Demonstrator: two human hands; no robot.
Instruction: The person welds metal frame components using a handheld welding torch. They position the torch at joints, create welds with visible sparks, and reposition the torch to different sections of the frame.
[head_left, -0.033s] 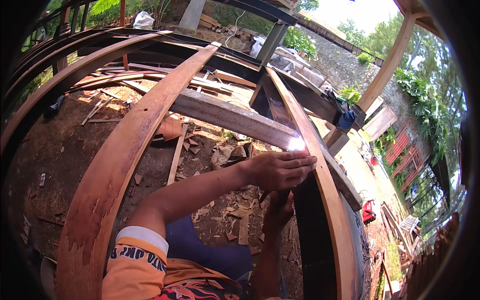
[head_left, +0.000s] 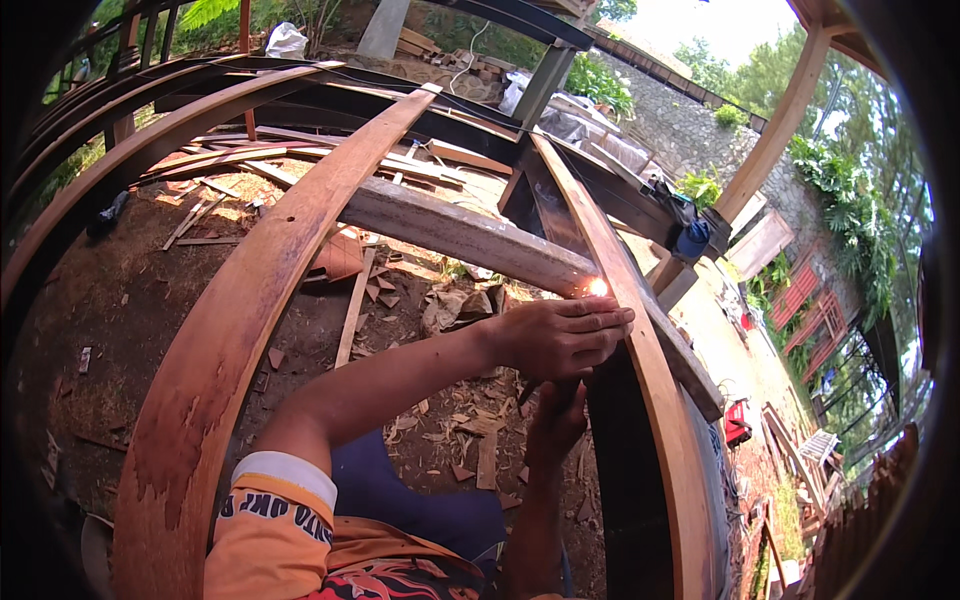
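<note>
A small glowing welding spark [head_left: 598,287] burns where a grey metal crossbeam [head_left: 470,238] meets a long brown beam [head_left: 640,330] on the right. Just below that glow is my left hand [head_left: 565,338], its fingers stretched out side by side and their tips at the brown beam's edge. Whether its palm touches anything is hidden. Under it, my right hand [head_left: 557,425] is closed around what looks like a dark welding electrode holder [head_left: 530,391], mostly covered by my hands. The crossbeam's other end joins a wider brown beam [head_left: 275,240] on the left.
More curved beams [head_left: 150,150] run along the far left. Wood scraps [head_left: 487,455] and broken tiles litter the dirt below. A blue and black object [head_left: 692,238] hangs by a wooden post [head_left: 775,130]. A red box [head_left: 737,425] sits on the ground at right.
The bright white-blue glare at the joint has shrunk to a smaller orange-white glow with tiny sparks. Both hands keep nearly the same place.
</note>
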